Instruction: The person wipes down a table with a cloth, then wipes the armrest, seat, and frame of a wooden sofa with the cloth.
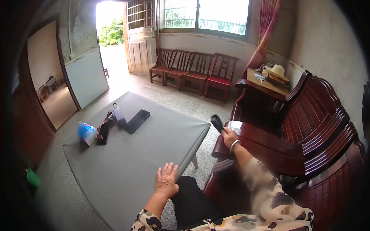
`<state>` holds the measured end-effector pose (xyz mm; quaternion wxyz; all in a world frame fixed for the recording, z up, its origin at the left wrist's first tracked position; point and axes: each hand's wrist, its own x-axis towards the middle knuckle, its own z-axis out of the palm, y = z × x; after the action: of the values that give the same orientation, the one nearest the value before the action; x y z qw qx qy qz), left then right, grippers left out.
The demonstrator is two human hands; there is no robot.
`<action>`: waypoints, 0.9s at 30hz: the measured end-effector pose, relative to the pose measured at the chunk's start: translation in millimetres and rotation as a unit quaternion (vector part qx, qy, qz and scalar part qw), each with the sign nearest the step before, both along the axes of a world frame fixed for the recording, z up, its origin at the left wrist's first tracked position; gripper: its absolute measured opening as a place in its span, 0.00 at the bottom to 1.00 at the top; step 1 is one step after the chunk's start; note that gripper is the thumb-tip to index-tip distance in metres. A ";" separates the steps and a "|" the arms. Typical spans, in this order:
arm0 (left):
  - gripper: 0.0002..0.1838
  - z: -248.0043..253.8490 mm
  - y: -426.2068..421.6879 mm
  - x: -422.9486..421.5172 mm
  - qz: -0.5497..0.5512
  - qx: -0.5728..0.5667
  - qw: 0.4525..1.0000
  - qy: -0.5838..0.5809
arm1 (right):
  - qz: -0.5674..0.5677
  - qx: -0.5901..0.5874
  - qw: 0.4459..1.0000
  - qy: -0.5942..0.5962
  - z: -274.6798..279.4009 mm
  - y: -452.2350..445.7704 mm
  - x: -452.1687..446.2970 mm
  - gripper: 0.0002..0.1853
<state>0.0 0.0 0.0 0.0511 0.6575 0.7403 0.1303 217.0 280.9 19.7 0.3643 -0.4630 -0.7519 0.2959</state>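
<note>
Right hand (230,137), which I watch remotely, grips a black object (217,123) (type unclear), armrest (256,140) beside its fingers; left hand (167,182), fingers slightly spread on the table (115,175), phone (138,121) beyond them.

Blown-out window (221,16) and doorway (111,48) — dark, bowed edges.

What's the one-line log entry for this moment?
left hand: palm-down on grey table; right hand: holding black oblong item, type unclear; also on table: black rectangular slab
</note>
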 end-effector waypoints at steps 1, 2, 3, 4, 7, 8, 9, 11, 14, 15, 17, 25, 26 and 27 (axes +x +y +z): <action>0.42 -1.6 -0.1 1.4 -0.006 0.018 1.000 -0.012 | 0.013 0.005 0.993 0.114 10.3 -8.5 -18.1 0.13; 0.40 -2.7 -0.4 1.7 -0.011 0.036 0.999 -0.024 | 0.018 0.022 0.997 0.074 17.7 -23.1 -32.2 0.12; 0.40 9.2 -25.4 -23.2 -0.010 0.001 1.000 0.016 | 0.049 0.032 0.982 0.182 -19.6 -50.2 -78.7 0.08; 0.40 9.7 -35.1 -22.2 -0.014 0.000 1.000 0.010 | 0.159 0.158 0.964 0.140 -13.4 -69.0 -96.8 0.08; 0.38 4.4 -27.5 -6.6 -0.013 0.029 0.999 -0.013 | 0.267 0.303 0.912 -0.073 -31.7 -115.3 -130.2 0.09; 0.39 5.0 -31.2 -5.2 0.000 0.002 1.000 -0.026 | 0.306 0.309 0.883 -0.176 -22.1 -143.4 -131.7 0.10; 0.39 5.7 -37.6 -9.7 0.016 -0.029 0.999 -0.034 | 0.333 0.319 0.851 -0.251 -28.4 -158.5 -141.1 0.11; 0.38 2.8 -48.8 -15.6 0.025 -0.010 1.000 -0.012 | 0.314 0.319 0.863 -0.234 -26.2 -147.6 -149.3 0.12; 0.37 7.3 -64.0 -17.3 0.037 0.034 0.999 -0.022 | 0.182 0.265 0.920 -0.223 -25.1 -90.8 -156.7 0.12; 0.37 7.4 -66.3 -17.5 0.045 0.031 0.998 -0.021 | 0.118 0.248 0.919 -0.282 -17.9 -69.1 -154.5 0.11; 0.35 8.8 -66.1 -17.1 0.054 0.039 0.997 -0.042 | -0.017 0.203 0.913 -0.353 -28.1 -9.6 -145.5 0.12; 0.32 -1.4 -62.0 -20.6 0.079 0.102 0.987 -0.094 | -0.027 0.211 0.908 -0.361 -56.2 17.5 -138.4 0.12; 0.31 -5.9 -62.3 -22.2 0.101 0.156 0.974 -0.133 | 0.024 0.242 0.892 -0.381 -48.2 -6.3 -147.4 0.12; 0.30 -8.9 -61.7 -24.6 0.122 0.212 0.955 -0.170 | 0.082 0.270 0.882 -0.378 -46.2 -29.9 -157.8 0.12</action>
<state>-24.6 -61.7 -8.9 0.0194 0.5264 0.7503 0.3994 59.1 251.0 -26.5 0.1378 -0.3597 -0.9187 -0.0876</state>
